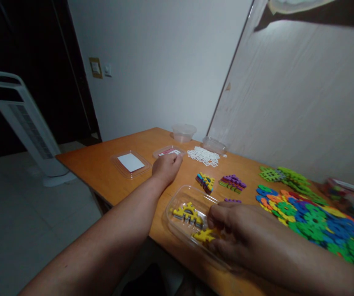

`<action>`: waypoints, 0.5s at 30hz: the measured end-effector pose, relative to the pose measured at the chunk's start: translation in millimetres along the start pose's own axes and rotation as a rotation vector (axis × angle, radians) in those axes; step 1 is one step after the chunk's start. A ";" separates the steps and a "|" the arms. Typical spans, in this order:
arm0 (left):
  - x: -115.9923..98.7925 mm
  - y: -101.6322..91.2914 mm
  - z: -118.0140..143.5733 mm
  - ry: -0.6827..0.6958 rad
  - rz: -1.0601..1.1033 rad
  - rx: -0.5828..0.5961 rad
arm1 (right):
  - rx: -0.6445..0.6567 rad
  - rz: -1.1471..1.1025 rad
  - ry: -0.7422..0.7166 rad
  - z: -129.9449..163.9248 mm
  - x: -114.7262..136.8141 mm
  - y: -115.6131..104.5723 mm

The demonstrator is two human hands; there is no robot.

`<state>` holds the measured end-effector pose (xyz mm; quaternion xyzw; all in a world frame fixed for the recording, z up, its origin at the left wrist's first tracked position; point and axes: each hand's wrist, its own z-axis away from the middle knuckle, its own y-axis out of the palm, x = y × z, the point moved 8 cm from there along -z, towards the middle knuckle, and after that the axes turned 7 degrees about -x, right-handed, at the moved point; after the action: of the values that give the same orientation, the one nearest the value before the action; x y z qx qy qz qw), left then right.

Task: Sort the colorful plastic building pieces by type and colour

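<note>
My right hand (237,226) reaches into a clear plastic container (181,192) at the table's near edge. Its fingers and thumb close around a yellow toothed building piece (204,235), partly covered by the hand. Beside it in the container lies a stack of yellow and grey toothed triangular pieces (188,214). Farther back, my left hand (166,167) is closed in a fist, just in front of a clear lid with a printed label (170,152). What its curled fingers hold, if anything, is hidden.
Triangular stacks, one yellow and blue (206,181), one purple and green (232,183), lie beyond the container. White lattice pieces (204,156), a round tub (184,132) and another clear lid (147,165) are farther back. Colourful discs (314,222) cover the right side.
</note>
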<state>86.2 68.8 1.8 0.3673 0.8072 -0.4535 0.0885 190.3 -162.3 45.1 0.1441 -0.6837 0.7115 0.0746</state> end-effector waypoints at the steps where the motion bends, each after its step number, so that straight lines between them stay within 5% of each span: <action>1: 0.1 0.0 0.0 -0.003 0.001 0.000 | 0.003 0.017 -0.009 -0.3 2.2 0.1; 7: -1.1 -0.3 -0.2 0.004 0.006 -0.003 | 0.065 0.028 0.004 4.0 0.5 0.9; 15: -2.6 -0.9 0.4 -0.005 0.005 0.008 | -0.037 0.142 -0.098 -0.2 -5.3 -8.3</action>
<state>87.4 66.8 3.4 0.3683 0.8043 -0.4576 0.0902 197.8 -161.1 51.4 0.1286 -0.7082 0.6942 -0.0070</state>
